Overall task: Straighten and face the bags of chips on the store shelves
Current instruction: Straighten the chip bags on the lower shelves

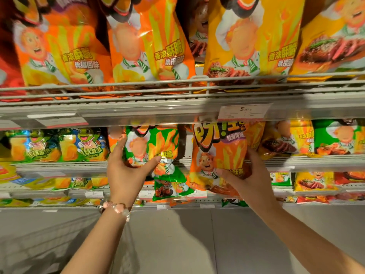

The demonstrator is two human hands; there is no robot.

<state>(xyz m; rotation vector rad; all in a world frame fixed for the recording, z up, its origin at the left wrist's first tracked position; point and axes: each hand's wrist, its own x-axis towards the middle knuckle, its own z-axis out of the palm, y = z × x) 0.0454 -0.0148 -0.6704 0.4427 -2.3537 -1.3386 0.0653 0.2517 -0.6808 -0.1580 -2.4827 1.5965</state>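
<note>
Store shelves [177, 111], middle tier | left hand [126, 171] grips green bag [152, 147]; right hand [250, 175] grips orange bag [219, 155], tilted, near shelf edge | advice: set both upright, fronts outward, flush with neighbouring bags.

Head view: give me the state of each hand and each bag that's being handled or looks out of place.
Left hand: grips the green bag from below, fingers curled round it.
Green bag: upright, front facing out, on the middle shelf.
Right hand: grips the orange bag at its lower part.
Orange bag: held upright, front facing out.
Small green bag: tilted, hanging over the lower shelf's front edge.
Price tag: in place on the shelf rail.
</note>
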